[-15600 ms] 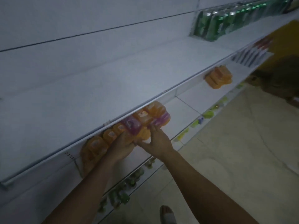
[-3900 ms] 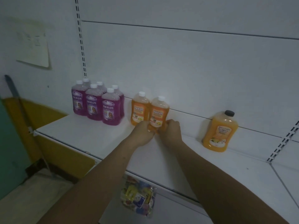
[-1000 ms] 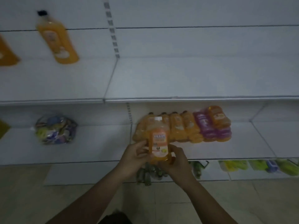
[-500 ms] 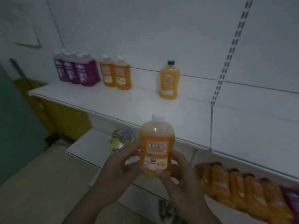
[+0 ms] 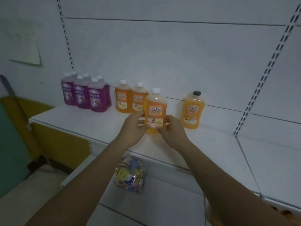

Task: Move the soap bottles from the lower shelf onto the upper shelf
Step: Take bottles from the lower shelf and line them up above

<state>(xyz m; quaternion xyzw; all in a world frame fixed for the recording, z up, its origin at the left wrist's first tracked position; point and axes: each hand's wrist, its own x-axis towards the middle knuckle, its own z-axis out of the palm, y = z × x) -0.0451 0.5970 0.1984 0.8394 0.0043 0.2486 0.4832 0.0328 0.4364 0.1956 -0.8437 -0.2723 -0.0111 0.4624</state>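
Two grips meet on one orange soap bottle in the head view, the only view given. The left grip (image 5: 132, 128) and right grip (image 5: 173, 130), a person's bare hands, are each clamped on the lower half of the held bottle (image 5: 155, 111), fingers curled round its sides. It is upright, white cap up, label facing the camera, over the upper shelf (image 5: 84, 121). Whether its base touches the shelf I cannot tell.

To finish this step well, I judge: carry it toward twelve o'clock and set the base flat in the gap between the orange pair (image 5: 130, 99) and the black-capped bottle (image 5: 192, 110), in line with them, label forward. Let go only once it stands by itself, then draw the fingers out sideways so neither neighbour is nudged.

Counts on the upper shelf:
- Six purple bottles (image 5: 81, 95) stand in a tight cluster at ten o'clock from the held one.
- Two white-capped bottles make the orange pair, just beside it at eleven o'clock.
- One larger orange bottle with a black cap is at three o'clock.

On the lower shelf (image 5: 162, 209), at six o'clock, lies one clear bag (image 5: 130, 175) of colourful small items. An orange sliver (image 5: 276, 209) at the five o'clock edge is too cropped to count.
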